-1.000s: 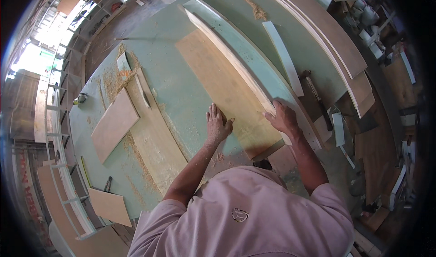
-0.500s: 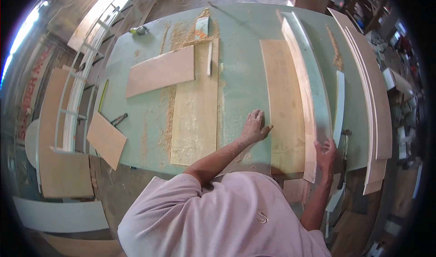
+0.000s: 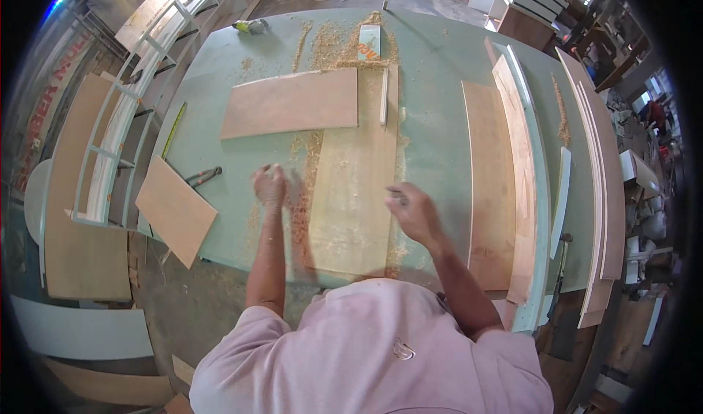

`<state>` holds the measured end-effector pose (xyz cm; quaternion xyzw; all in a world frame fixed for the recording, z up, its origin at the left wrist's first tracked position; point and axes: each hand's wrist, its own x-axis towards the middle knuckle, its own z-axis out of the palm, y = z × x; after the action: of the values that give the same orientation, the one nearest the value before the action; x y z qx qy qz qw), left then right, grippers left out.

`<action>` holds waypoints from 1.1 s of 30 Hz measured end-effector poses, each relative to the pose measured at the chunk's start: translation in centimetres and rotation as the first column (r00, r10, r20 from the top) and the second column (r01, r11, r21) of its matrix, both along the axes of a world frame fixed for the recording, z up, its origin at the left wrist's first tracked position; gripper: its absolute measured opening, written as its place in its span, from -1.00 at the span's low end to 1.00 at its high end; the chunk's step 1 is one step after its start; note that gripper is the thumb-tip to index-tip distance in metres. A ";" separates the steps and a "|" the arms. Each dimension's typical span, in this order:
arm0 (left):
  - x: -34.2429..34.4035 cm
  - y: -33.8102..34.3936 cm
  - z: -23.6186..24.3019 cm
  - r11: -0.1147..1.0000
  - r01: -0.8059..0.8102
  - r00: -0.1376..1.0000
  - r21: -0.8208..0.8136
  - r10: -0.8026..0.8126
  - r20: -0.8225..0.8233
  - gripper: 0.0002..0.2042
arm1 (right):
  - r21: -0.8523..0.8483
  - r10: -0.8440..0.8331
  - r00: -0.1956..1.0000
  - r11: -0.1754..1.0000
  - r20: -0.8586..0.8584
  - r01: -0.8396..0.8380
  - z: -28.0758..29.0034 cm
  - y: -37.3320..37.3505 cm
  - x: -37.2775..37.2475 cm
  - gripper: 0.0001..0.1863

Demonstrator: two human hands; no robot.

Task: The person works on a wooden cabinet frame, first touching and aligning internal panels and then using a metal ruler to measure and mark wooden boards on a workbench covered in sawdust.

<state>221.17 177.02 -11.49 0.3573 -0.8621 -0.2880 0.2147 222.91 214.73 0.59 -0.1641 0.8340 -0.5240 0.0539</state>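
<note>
A long pale wooden board (image 3: 351,209), dusted with sawdust, lies lengthwise on the green tabletop in front of me. My left hand (image 3: 269,187) hovers just left of it, its fingers bent and smeared by motion. At the board's right edge is my right hand (image 3: 411,210), fingers closed in a pinch; a small dark bit shows at the fingertips, too unclear to name. A shorter wooden panel (image 3: 293,105) lies across the far part of the board, beside a thin light strip (image 3: 384,98).
To the right lie another board (image 3: 489,187), a long pale-green-edged plank (image 3: 540,194), a hammer (image 3: 562,267) and stacked panels (image 3: 597,187). Leftward are pliers (image 3: 205,176), a small panel (image 3: 177,213) overhanging the edge, a green strip (image 3: 173,130) and a white frame (image 3: 102,158). Sawdust (image 3: 340,44) is heaped farther back.
Both hands have moved left: the right hand has let go of the long plank at the right, and the left hand has crossed to the dusty board's left side. My view has shifted left.
</note>
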 end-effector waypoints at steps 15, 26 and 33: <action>-11.1 -28.9 -2.5 1.000 0.000 0.952 -0.026 0.008 0.307 -0.40 | 0.530 -0.308 0.950 0.797 -0.055 0.289 -14.2 -24.9 -18.0 -0.11; -14.8 -29.9 -2.2 0.995 0.041 0.964 0.088 -0.062 0.260 -0.34 | 0.465 -0.768 0.637 0.542 -0.065 0.700 -13.3 -28.3 -21.4 -0.33; -16.9 -33.3 2.1 0.998 -0.020 0.896 0.053 -0.006 0.444 -0.20 | -0.048 -0.807 0.557 0.559 0.196 0.828 -11.1 -23.3 -20.0 -0.40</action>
<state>204.29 143.70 -9.41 0.4226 -0.8786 -0.2223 0.0033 202.86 191.40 -10.53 0.2793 0.7705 -0.5547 -0.1437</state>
